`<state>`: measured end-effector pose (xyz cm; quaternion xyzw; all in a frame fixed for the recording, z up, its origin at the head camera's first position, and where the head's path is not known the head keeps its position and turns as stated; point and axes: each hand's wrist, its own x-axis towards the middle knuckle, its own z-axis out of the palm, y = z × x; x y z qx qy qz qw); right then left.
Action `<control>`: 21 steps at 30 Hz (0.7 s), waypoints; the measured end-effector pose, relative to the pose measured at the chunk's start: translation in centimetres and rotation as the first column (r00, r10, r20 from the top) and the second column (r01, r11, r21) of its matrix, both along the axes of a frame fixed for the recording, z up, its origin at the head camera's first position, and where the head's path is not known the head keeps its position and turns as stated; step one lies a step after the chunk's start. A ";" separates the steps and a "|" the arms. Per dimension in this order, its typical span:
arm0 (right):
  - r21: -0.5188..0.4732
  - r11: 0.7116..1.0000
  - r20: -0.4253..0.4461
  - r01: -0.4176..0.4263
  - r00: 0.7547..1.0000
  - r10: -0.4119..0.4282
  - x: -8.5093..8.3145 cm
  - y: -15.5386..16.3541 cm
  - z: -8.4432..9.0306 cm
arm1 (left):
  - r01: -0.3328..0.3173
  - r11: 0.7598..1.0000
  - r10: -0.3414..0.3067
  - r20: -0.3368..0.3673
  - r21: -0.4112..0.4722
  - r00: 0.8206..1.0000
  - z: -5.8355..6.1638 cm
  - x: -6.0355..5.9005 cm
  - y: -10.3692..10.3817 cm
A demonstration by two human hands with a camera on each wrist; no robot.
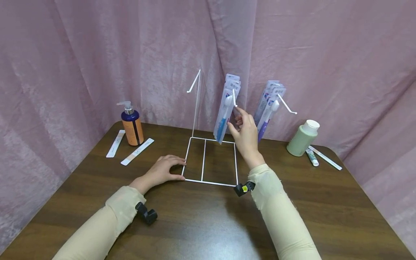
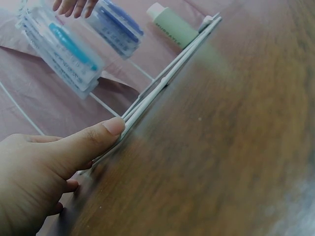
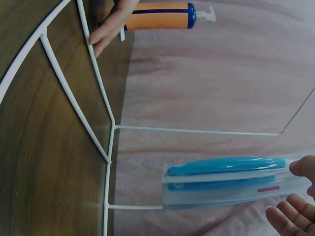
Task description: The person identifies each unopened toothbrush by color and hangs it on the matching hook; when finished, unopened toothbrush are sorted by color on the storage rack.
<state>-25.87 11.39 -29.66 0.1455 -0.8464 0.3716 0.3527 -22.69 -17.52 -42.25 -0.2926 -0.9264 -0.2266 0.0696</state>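
A white wire display rack [image 1: 202,160] stands on the table with several hooks. My left hand [image 1: 164,169] rests at the left side of its base, thumb at the front corner, fingers reaching over the side wire. Packaged toothbrushes [image 1: 224,115] hang in a stack on the middle hook, a blue one in front. My right hand [image 1: 246,135] is beside this stack, fingers loosely bent near the hook tip; in the right wrist view its thumb [image 3: 302,167] overlaps the pack's upper end. More packs, with a purple toothbrush [image 1: 266,119] in front, hang on the right hook. The left hook [image 1: 195,81] is bare.
An orange-and-blue pump bottle [image 1: 132,126] stands back left beside two flat white packets [image 1: 137,151]. Back right are a green bottle [image 1: 302,139] with a white cap, a small tube [image 1: 312,157] and another slim packet [image 1: 326,159]. A pink curtain [image 1: 172,54] hangs behind the table.
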 end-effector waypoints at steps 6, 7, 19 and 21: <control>0.022 1.000 0.030 0.003 1.000 -0.004 0.6 0.8 0.0 | -0.001 1.000 0.001 0.013 -0.002 1.000 0.0 -0.2 -0.2; 0.021 1.000 0.037 -0.002 0.999 0.001 0.7 1.0 0.0 | 0.001 1.000 -0.001 0.013 -0.006 1.000 0.0 -0.3 -0.2; 0.184 0.981 0.080 -0.063 0.996 0.049 2.3 4.0 -0.6 | 0.010 0.994 -0.008 0.018 -0.109 1.000 1.3 -0.3 -0.9; 0.220 0.973 0.097 -0.069 0.994 0.049 2.7 4.7 -0.7 | 0.000 0.992 0.001 0.010 -0.127 1.000 1.7 -0.3 -1.0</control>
